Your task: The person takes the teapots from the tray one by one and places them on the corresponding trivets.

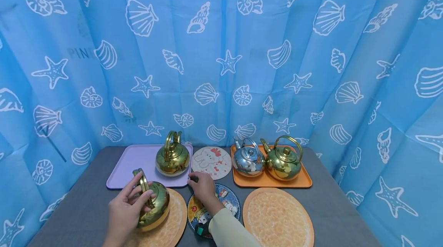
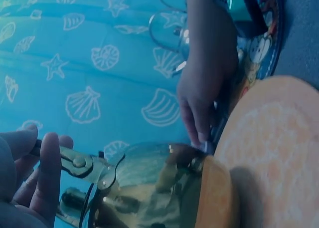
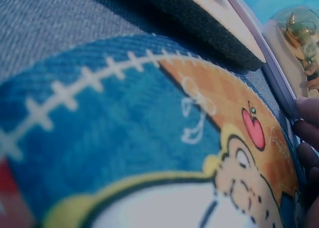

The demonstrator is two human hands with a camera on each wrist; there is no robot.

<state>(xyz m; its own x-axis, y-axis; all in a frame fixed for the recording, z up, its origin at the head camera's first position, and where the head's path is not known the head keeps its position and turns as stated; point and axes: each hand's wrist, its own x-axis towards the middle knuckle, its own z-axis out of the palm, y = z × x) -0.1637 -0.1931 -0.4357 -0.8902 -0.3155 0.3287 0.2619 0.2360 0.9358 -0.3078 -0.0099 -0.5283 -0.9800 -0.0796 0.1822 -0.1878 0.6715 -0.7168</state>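
My left hand (image 1: 126, 208) holds a shiny gold kettle (image 1: 157, 206) by its upright handle. The kettle leans over the left round, tan bread-patterned mat (image 1: 176, 216), and its body shows close up in the left wrist view. My right hand (image 1: 204, 189) reaches across a round blue cartoon mat (image 1: 232, 197). Its thumb and fingers pinch the near right corner of the lilac tray (image 1: 133, 162); in the right wrist view these fingers (image 3: 308, 130) show at the tray's rim. A second gold kettle (image 1: 173, 160) stands on that tray's right side.
An orange tray (image 1: 273, 182) at the back right bears a silver kettle (image 1: 249, 160) and a gold kettle (image 1: 283, 162). A round rabbit-print mat (image 1: 211, 160) lies between the trays. Another bread-patterned mat (image 1: 278, 216) lies front right. A blue shell-print curtain (image 1: 221, 66) hangs behind the grey-covered table.
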